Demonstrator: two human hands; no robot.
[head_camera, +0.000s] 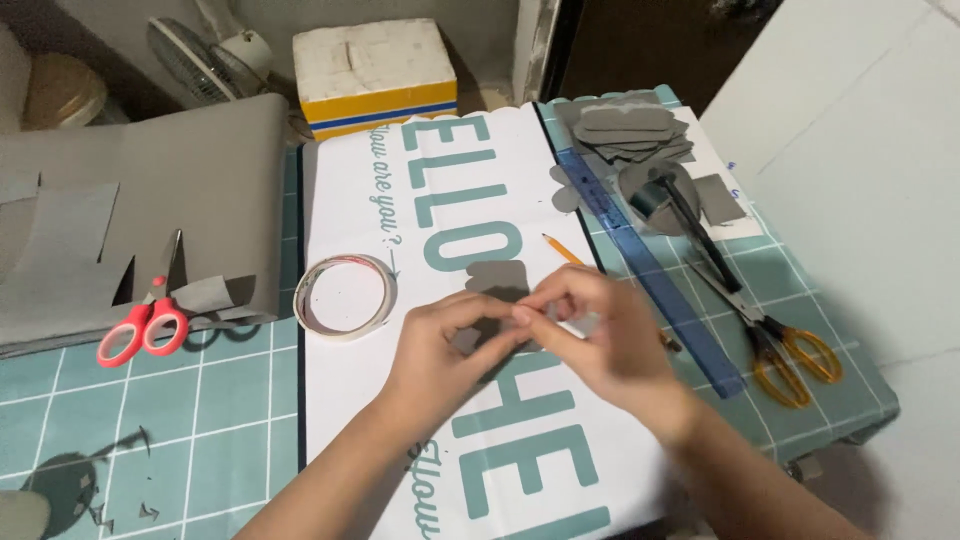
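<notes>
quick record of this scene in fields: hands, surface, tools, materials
hands: left hand and right hand meet fingertip to fingertip over a grey paper piece
surface: white printed sheet on a teal grid mat
tools: tape roll, red scissors, yellow scissors, blue ruler, pencil
materials: grey paper sheet, grey cutouts

Dim, flat indoor light; the far corners fall dark, soft shadows lie under the slightly motion-blurred hands (530, 335).
</notes>
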